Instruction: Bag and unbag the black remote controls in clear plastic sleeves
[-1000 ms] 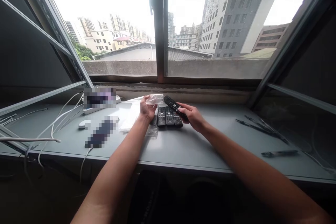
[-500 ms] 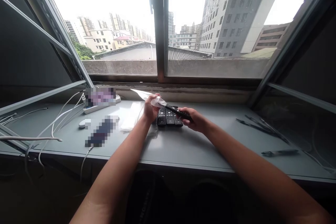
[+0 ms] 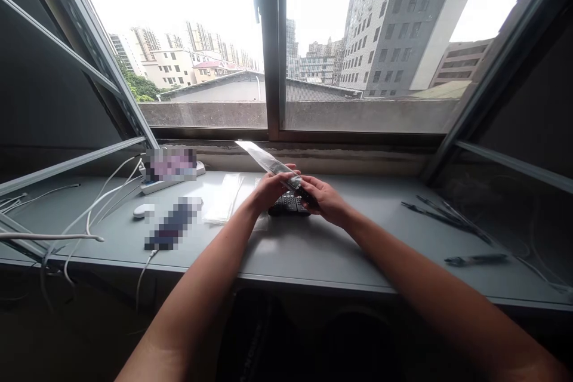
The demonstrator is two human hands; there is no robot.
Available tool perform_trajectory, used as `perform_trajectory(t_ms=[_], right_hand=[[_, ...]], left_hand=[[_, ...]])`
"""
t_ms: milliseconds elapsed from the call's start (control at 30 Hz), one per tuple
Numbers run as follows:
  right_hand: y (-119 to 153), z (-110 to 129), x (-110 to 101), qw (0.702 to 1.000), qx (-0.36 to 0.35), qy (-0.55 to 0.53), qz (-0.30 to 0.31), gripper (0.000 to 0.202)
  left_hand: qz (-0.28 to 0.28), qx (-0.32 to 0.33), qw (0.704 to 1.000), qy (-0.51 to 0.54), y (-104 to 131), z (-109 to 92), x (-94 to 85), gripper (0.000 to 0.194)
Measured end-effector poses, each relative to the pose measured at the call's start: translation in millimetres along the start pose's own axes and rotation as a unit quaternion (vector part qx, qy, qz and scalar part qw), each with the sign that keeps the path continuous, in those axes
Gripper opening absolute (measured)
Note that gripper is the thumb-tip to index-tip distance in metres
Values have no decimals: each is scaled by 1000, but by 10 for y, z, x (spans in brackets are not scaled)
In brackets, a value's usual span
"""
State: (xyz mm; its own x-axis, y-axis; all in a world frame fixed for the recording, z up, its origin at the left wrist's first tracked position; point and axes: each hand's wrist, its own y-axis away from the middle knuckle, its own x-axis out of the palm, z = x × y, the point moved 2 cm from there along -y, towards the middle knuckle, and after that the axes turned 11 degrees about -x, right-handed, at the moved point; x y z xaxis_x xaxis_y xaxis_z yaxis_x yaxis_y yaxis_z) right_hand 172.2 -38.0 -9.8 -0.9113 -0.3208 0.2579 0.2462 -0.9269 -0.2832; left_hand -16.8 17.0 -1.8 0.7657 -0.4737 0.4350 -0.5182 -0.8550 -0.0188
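A clear plastic bag [image 3: 264, 158] slants up to the left, with part of a black remote control [image 3: 307, 196] inside its lower end. My left hand [image 3: 270, 188] is closed round the bag. The fingers of my right hand [image 3: 326, 199] are closed on the remote's lower end, close beside my left fingers. Beneath both hands, several black remotes [image 3: 289, 205] lie side by side on the desk, partly hidden. Left of them is a stack of clear bags [image 3: 221, 202], partly behind my left forearm.
On the grey desk [image 3: 313, 256], a white power strip [image 3: 172, 179], cables, a white round object [image 3: 142, 210] and a blurred-out dark item [image 3: 172, 227] lie left. Pens [image 3: 477, 260] and dark thin items [image 3: 441, 218] lie right. A window stands behind.
The bag has slid down over much more of the remote and now stretches out further. My hands have come closer together, my left hand moving right.
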Motion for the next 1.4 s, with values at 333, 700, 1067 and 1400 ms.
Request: perform_trajectory(t_ms=[333, 700, 1067, 1400], right_hand=[[5, 2, -28, 990, -59, 122, -44, 59], [-33, -58, -75, 988, -70, 132, -42, 54], [-74, -124, -126, 997, 9, 46, -56, 56], [-79, -182, -160, 998, 4, 45, -53, 54]], left_hand=[[-69, 35, 997, 22, -96, -6, -115, 37], [-100, 51, 993, 26, -90, -3, -67, 30], [-131, 51, 989, 53, -121, 29, -104, 28], [-115, 52, 988, 88, -108, -13, -71, 27]])
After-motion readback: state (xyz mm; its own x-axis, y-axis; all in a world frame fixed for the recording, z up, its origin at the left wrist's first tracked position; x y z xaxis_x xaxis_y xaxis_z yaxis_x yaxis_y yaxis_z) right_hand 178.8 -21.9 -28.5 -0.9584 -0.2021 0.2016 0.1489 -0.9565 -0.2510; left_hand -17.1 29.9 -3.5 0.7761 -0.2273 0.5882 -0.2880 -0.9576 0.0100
